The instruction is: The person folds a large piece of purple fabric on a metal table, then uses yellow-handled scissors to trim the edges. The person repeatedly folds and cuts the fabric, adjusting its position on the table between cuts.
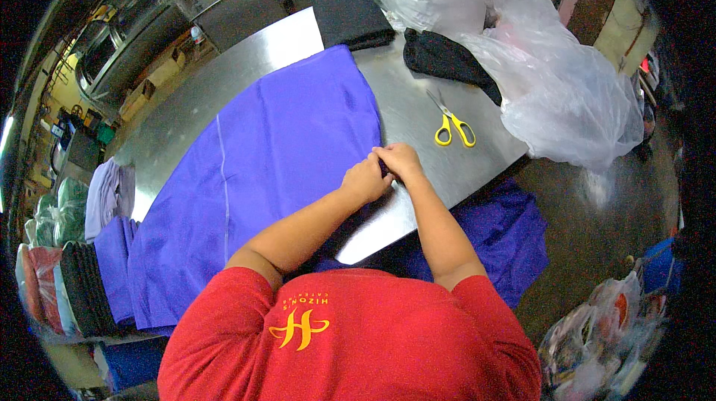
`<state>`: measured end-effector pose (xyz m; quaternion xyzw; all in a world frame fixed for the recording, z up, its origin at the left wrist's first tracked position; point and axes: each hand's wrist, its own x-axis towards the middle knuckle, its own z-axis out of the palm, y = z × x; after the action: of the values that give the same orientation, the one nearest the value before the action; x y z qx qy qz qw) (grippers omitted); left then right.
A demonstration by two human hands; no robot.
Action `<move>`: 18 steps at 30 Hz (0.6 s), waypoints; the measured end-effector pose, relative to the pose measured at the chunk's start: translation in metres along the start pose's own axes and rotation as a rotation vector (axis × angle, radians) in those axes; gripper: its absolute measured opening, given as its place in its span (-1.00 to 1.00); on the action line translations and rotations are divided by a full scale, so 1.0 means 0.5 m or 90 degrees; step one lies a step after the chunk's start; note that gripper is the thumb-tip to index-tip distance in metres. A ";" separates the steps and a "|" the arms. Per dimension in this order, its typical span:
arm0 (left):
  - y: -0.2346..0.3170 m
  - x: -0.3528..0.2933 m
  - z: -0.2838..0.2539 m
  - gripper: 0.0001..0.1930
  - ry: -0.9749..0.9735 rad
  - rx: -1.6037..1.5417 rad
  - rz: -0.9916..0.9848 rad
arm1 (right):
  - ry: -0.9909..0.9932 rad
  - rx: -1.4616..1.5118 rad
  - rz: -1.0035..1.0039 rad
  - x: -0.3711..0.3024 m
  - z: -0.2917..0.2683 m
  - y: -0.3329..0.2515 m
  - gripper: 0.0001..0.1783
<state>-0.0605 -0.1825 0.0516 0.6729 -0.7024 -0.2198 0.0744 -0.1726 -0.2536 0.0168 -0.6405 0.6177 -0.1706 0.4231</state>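
Note:
A large purple cloth (287, 133) lies spread over the metal table, with a pale seam or crease line running down its left part. At its right edge my two hands meet, fingers closed. My left hand (364, 180) pinches the cloth's edge. Right beside it, touching, my right hand (400, 161) is closed at the same edge, its fingertips bent down; what exactly lies between the fingers is partly hidden. Yellow-handled scissors (453, 127) lie slightly open on the table, farther off to the right of my hands.
Folded black cloth (350, 17) and a crumpled black cloth (447, 62) lie at the far side. Clear plastic bags (559, 88) bulge over the far right edge. More purple fabric (500, 233) hangs below the table (492, 151). Stacked folded cloths (82, 278) stand at left.

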 end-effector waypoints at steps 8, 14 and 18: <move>0.017 -0.020 -0.005 -0.46 0.109 -0.036 0.063 | 0.098 -0.152 -0.055 0.039 0.012 0.019 -0.56; -0.011 0.029 -0.032 -0.59 0.163 -0.115 0.247 | 0.013 -0.249 -0.109 0.099 0.039 0.104 -0.60; -0.088 0.169 -0.125 -0.80 0.202 -0.032 0.226 | -0.068 0.007 0.012 0.077 0.037 0.109 -0.59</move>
<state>-0.0021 -0.2782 0.0733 0.5627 -0.7837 -0.1116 0.2381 -0.1874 -0.2768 -0.0468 -0.6404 0.5992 -0.1355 0.4610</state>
